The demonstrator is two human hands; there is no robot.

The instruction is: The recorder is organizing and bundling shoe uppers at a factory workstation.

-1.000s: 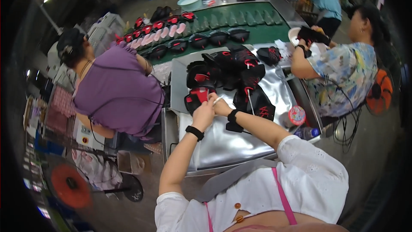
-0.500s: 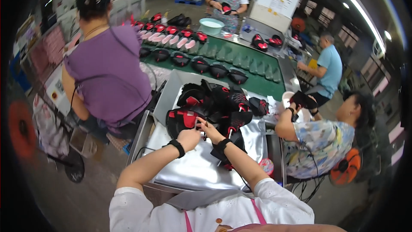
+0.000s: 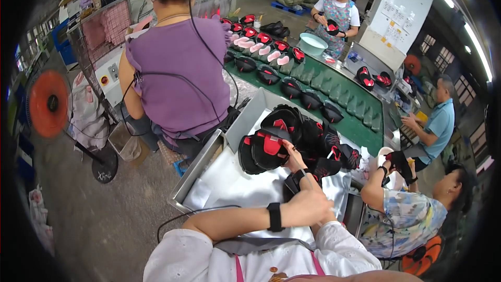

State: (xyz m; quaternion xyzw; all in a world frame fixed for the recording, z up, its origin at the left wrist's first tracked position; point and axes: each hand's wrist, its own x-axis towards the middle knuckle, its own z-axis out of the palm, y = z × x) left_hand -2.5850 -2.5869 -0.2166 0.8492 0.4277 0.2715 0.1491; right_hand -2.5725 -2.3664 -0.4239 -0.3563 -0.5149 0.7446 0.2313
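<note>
Bright overhead strip light (image 3: 472,36) upper right, glare there; fisheye bending, dark vignette at rim; slight blur

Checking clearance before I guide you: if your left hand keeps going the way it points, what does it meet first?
Likely the black-and-red shoe upper lying just ahead of the left hand on the tray; depth is hard to judge.

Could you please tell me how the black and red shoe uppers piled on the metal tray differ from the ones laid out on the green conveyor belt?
The shoe uppers on the metal tray lie heaped and overlapping; those on the green conveyor belt sit spaced apart in rows. The left hand and right hand work at the tray pile, while no hand touches the belt uppers. Both are black with red parts.
</note>
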